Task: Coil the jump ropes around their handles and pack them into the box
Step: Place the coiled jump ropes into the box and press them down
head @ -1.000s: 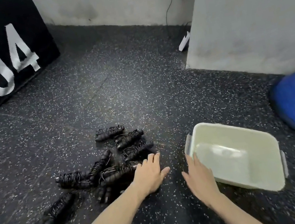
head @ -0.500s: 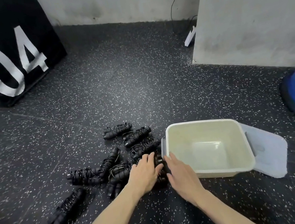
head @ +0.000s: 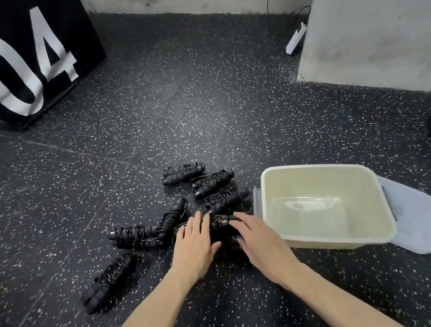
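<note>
Closing in from both sides since a second ago, the left hand [head: 194, 241] and right hand [head: 258, 237] now cup, fingers spread, a coiled jump rope [head: 220, 224] on the floor beside the empty box [head: 316, 169], so packing looks imminent.

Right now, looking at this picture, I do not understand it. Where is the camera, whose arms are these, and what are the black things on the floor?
The camera sits on a person's head and looks down, so the two bare arms are the wearer's own. The left hand and right hand lie with straight fingers on one coiled jump rope; neither has lifted it. Other coiled ropes lie around it on the speckled floor. To the right stands an empty pale box, resting on its grey lid. Behind is a black block marked 04.
</note>
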